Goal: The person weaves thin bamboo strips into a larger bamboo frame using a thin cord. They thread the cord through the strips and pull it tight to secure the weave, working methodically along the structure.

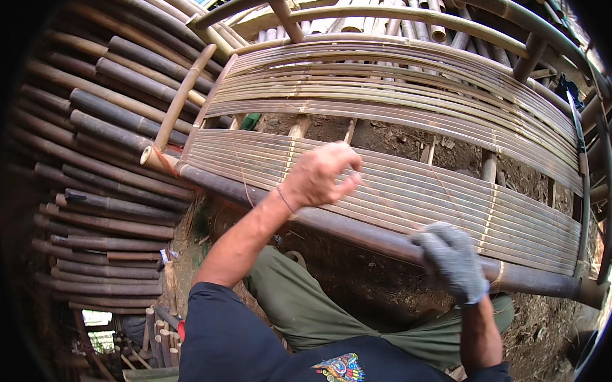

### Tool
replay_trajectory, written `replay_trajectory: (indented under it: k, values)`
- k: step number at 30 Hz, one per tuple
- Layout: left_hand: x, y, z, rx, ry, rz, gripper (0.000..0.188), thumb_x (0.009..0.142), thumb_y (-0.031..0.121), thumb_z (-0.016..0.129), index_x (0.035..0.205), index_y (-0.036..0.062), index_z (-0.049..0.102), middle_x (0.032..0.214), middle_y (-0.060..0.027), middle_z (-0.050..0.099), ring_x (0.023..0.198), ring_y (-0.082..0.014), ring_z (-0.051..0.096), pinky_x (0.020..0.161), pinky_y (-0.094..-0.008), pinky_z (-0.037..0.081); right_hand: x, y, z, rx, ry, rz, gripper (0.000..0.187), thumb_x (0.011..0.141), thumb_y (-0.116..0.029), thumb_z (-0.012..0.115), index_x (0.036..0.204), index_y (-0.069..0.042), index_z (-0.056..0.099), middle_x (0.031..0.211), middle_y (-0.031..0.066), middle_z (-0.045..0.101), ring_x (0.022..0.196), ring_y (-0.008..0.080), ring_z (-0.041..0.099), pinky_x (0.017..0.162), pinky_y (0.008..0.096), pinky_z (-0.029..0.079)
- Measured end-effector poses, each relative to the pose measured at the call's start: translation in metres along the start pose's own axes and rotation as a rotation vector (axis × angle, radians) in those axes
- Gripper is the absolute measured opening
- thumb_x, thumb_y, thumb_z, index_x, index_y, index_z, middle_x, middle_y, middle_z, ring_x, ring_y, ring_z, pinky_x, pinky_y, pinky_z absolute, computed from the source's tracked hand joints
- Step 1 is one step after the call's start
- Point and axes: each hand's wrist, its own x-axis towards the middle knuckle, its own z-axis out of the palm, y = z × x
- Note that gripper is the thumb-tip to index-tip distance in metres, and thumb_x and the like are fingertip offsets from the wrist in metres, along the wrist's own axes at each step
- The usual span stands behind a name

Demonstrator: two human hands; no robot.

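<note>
A bamboo bench lies across in front of me, its seat made of thin parallel slats with a gap along the middle. My bare left hand is above the near slats, fingers curled and thumb drawn toward the forefinger. Whatever it pinches is too small to name. My right hand, in a grey knit glove, is at the dark front pole. Its fingers look curled in but are blurred, and their contents are hidden. A thin reddish cord crosses the slats near the glove.
Stacked dark bamboo poles fill the left side. A curved bamboo rail rises along the bench's far side, with more cut poles behind it. Bare soil shows through the seat gap. My bent legs are close below the front pole.
</note>
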Motion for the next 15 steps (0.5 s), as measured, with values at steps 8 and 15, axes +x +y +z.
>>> replay_trajectory:
  k: [8, 15]
  values:
    - [-0.016, -0.202, 0.01, -0.104, -0.355, -0.715, 0.027, 0.096, 0.025, 0.055, 0.105, 0.006, 0.072, 0.089, -0.014, 0.073, 0.087, -0.0236, 0.07, 0.08, -0.0367, 0.054, 0.126, -0.016, -0.05, -0.966, 1.068, -0.462, 0.029, 0.096, -0.031, 0.057, 0.087, -0.007, 0.071, 0.065, 0.0101, 0.065, 0.052, 0.0204, 0.063, 0.045, 0.0338, 0.048]
    - [0.016, -0.258, 0.114, -0.008, -0.72, -0.155, 0.015, 0.082, 0.012, 0.06, 0.087, 0.0088, 0.074, 0.09, -0.0144, 0.072, 0.082, -0.0294, 0.068, 0.071, -0.0421, 0.054, 0.319, 0.038, 0.071, -1.143, 0.084, 0.11, 0.025, 0.079, -0.018, 0.059, 0.09, 0.0, 0.072, 0.093, 0.0244, 0.07, 0.083, 0.042, 0.068, 0.075, 0.0469, 0.056]
